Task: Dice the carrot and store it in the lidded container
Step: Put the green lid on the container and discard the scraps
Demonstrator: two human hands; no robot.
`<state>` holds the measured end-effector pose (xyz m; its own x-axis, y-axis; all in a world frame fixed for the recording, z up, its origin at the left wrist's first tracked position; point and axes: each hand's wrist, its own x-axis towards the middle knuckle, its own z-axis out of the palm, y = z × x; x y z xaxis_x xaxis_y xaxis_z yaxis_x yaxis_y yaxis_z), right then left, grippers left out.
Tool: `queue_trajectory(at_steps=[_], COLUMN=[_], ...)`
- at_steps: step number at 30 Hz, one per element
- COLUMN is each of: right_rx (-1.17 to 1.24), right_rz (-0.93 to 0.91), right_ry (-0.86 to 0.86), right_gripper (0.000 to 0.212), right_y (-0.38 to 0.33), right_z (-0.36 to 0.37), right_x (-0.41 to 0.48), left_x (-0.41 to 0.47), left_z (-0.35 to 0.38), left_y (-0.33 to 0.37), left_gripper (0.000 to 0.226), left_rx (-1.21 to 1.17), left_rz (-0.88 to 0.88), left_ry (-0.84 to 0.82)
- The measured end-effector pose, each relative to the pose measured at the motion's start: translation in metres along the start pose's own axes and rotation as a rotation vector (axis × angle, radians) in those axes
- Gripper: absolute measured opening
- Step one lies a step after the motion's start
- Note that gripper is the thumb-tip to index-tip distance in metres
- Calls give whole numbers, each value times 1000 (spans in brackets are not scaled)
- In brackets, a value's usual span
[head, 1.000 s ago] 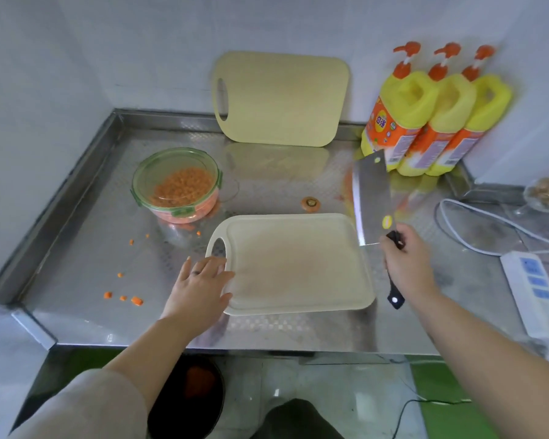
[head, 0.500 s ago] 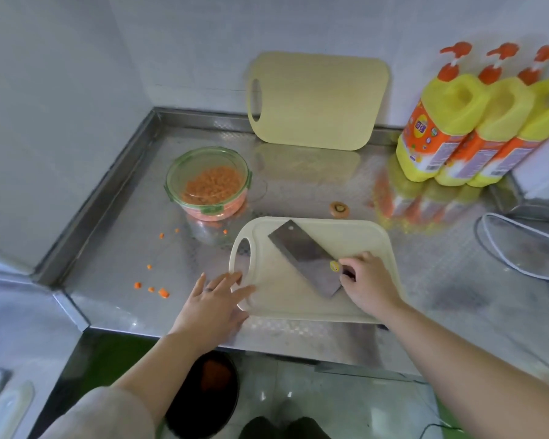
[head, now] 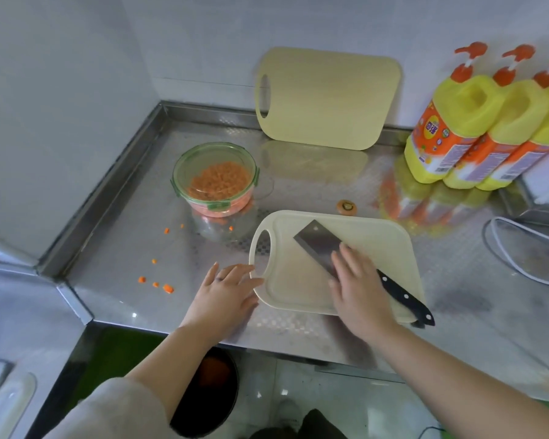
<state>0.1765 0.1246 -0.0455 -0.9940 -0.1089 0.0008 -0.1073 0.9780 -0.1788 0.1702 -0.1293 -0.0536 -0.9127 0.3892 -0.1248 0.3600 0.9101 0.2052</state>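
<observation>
Lying flat on the cutting board [head: 298, 280], the cleaver [head: 317, 245] sits under the right hand [head: 358, 286], fingers straight and together, left hand [head: 224, 296] spread-fingered at the board's handle end.

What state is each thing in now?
Container: lid on, diced carrot inside.
Cutting board: flat on the counter, no carrot on it.
Cleaver: flat on the board, right hand on its blade.
Left hand: open, at the board's edge.
Second board: leaning against the wall.
Carrot end: on the counter.
Carrot bits: scattered there.
</observation>
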Motion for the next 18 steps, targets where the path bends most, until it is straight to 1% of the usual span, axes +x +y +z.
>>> queue_trajectory(at_steps=[1,2,3,4,6,8,9,10,11,12,13,14,15,16,17,18], right_rx=[1,-1,-4,-7,29,58,103,198,313,394,432,417,364,274,179,99], right_rz=[-25,-42,-45,-39,-29,-113,-189,-240,-246,-230,-206,-182,-163,-121,-75,-38], right_ry=[-43,-90,-130,-155,-203,-211,-234,-251,-263,-245,-185,-116,-85,-103,-142,-171], right_gripper=[50,55,58,60,63,62,63,65,65,61,55,52,53,55,59,63], right_y=[-17,-32,-45,-59,-83,-104,-112,-119,-122,-124,-125,-126,-128,-129,-134,-137], right_z=[8,18,28,38,50,54,53,51,47,43,41,39,37,35,36,37], right_x=[-1,-2,-2,-1,1,-1,-2,-1,3,9,19,33,49,66,84,98], left_x=[-5,-11,-16,-20,-24,-23,-24,-26,-29,-35,-41,-48,-53,-58,-63,-66], left_z=[3,2,4,4,7,1,-3,-4,-5,-6,-9,-11,-11,-9,-7,-8], left_y=[-6,-10,-13,-14,-16,-14,-14,-18,-24,-32,-42,-52,-68,-84,-104,-115], left_gripper=[30,30,35,42,50,53,53,49,40,35,45,57,61,59,58,59], left_rx=[32,73,144,196,189,161,137,120,64,-9,-93,-163,-188,-159,-92,-39], left_rz=[40,61,81,86,69,144,160,136,112,59,-44,-161,-267,-357,-439,-508], left_ry=[66,65,34,-62,-106,-79,-62,-50,-37,-3,32,91,144,191,185,119])
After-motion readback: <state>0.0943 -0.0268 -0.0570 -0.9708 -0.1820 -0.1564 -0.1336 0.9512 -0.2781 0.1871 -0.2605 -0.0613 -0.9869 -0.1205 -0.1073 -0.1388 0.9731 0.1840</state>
